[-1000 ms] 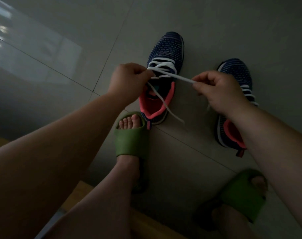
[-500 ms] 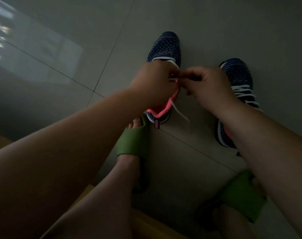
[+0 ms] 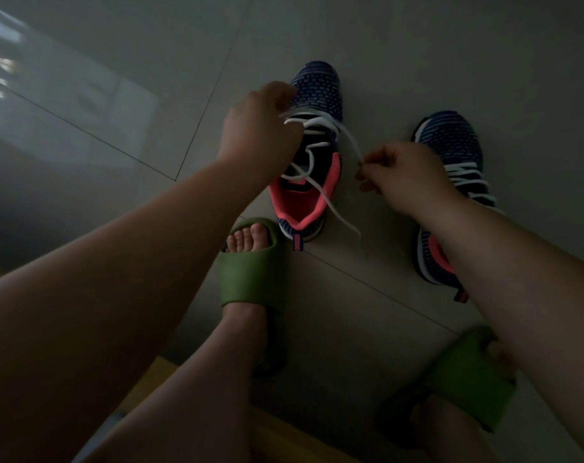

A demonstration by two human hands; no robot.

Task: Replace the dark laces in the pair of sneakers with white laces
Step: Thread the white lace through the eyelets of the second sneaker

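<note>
Your sneakers [image 3: 319, 95] are navy knit with pale dashes, coral-pink lined; laces [image 3: 317, 121] white, slides [image 3: 250, 279] olive green, floor [image 3: 417, 45] grey.

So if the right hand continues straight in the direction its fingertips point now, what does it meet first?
The right hand points toward the left of the picture, pinching the white lace. Going straight on, it would probably first meet the left sneaker at its pink collar, though depth is unclear.

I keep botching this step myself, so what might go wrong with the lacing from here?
The right hand pinches the white lace only near its tip, so it may slip free. The other end trails loose over the navy knit sneaker with the pink collar onto the grey tiled floor, so pulling may leave uneven ends. The crossings by the left hand look slack.
</note>
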